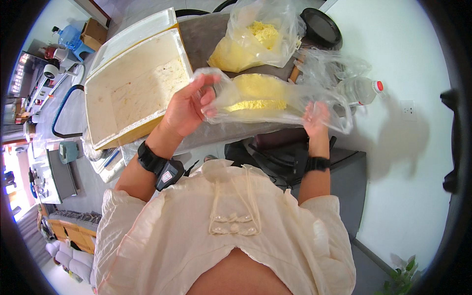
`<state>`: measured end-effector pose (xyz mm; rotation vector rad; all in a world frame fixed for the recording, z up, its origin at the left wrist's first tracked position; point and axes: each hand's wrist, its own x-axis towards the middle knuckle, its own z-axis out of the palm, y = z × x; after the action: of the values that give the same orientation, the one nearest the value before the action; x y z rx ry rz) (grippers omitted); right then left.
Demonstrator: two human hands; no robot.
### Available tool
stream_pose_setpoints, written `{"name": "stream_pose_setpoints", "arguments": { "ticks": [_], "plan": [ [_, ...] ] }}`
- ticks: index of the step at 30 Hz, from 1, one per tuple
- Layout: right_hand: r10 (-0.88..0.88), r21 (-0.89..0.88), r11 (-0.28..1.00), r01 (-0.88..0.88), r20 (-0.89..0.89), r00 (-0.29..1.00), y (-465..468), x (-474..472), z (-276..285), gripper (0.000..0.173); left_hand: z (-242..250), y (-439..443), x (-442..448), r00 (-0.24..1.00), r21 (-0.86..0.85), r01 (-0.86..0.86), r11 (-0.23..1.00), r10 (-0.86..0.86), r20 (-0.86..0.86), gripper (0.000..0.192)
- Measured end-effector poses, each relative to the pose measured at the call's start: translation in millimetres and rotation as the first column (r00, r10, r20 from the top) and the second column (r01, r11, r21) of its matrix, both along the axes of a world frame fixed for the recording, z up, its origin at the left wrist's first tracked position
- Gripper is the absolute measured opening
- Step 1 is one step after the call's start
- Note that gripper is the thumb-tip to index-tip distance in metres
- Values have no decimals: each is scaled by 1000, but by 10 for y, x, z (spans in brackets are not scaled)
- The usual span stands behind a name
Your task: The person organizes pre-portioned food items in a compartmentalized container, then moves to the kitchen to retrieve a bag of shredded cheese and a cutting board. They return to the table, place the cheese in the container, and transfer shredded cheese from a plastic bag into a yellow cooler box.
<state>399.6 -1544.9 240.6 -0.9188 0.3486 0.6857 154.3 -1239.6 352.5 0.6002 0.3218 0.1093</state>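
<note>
A clear plastic bag (295, 96) is stretched between my hands at its upper part. My left hand (191, 103) grips one side of it, fingers curled in the film. On the other side, my right hand (316, 116) pinches the film near the handle loops. Yellow noodle-like shreds (258, 106) show in the bag, which rests at the near edge of the grey-covered table (199, 33). Just behind it stands a larger open plastic bag (239, 55) with more yellow shreds (265, 34) inside.
A white-lined foam box (136, 84) with crumbs on its floor stands at the left. At the right are crumpled plastic bags (320, 66), a red-capped clear bottle (357, 90) and a black round pan (321, 27). A white wall (398, 147) bounds the right side.
</note>
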Motion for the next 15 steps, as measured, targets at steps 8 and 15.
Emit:
{"name": "stream_pose_setpoints", "arguments": {
  "ticks": [8, 15],
  "plan": [
    [42, -258, 966, -23, 69, 997, -98, -314, 46, 41, 53, -55, 112, 999, 959, 40, 279, -28, -34, 62],
    [593, -810, 577, 100, 501, 630, 332, -1019, 712, 88, 42, -349, 161, 976, 666, 53, -745, -103, -192, 51]
  ]
}}
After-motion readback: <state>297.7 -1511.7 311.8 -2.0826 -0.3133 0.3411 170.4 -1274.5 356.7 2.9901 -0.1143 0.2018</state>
